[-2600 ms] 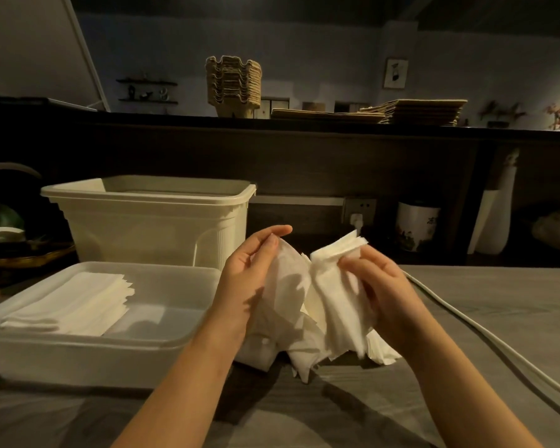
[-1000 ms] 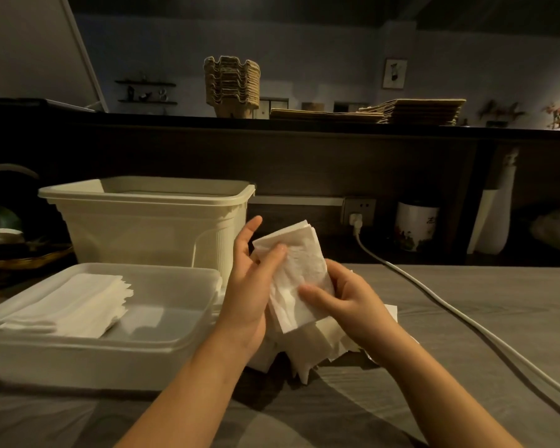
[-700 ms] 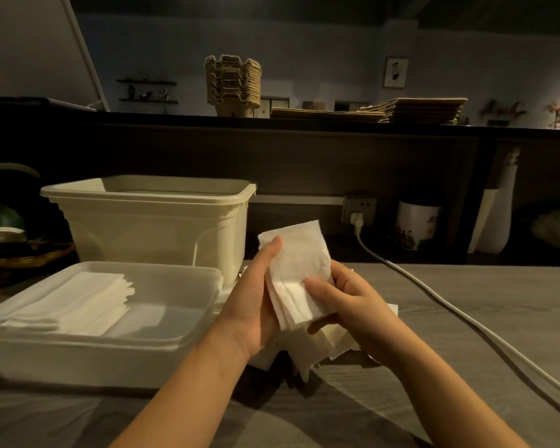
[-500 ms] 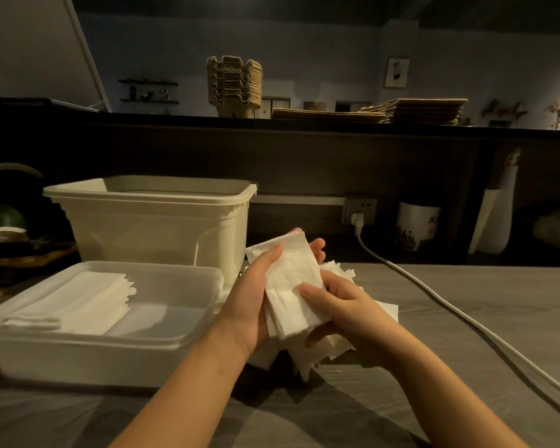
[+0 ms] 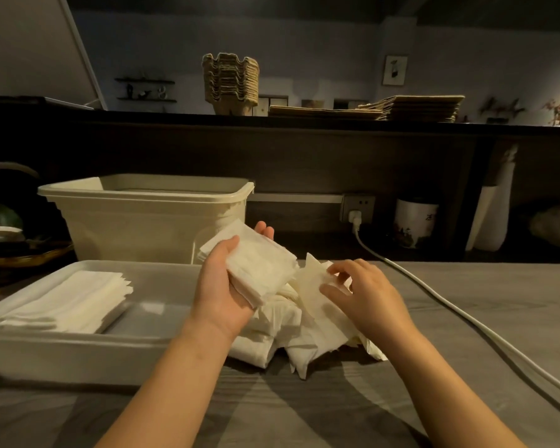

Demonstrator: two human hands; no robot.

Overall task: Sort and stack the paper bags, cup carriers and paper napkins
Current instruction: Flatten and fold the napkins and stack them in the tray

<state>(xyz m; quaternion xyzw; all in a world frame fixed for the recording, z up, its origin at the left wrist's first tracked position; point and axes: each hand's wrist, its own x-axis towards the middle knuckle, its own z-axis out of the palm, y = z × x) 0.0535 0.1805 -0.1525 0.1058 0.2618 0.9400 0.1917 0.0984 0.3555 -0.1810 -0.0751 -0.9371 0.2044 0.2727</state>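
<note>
My left hand (image 5: 222, 294) holds a small stack of folded white napkins (image 5: 259, 265) flat in its palm, thumb on top. My right hand (image 5: 366, 295) pinches the corner of another napkin (image 5: 314, 276) on the loose pile of napkins (image 5: 291, 334) lying on the grey table. A neat stack of napkins (image 5: 75, 300) lies in the left part of the shallow white tray (image 5: 162, 331). On the dark shelf behind stand a stack of pulp cup carriers (image 5: 230, 82) and flat stacks of brown paper bags (image 5: 411, 108).
A tall cream bin (image 5: 143, 218) stands behind the tray. A white power cable (image 5: 466, 324) runs from a wall socket (image 5: 358, 208) across the table's right side. A white jar (image 5: 414, 221) and a pale vase (image 5: 492, 215) sit at the back right.
The folded napkins have passed fully into my left hand and tilted flat. My right hand let go of them and dropped to the loose pile, taking a napkin's corner.
</note>
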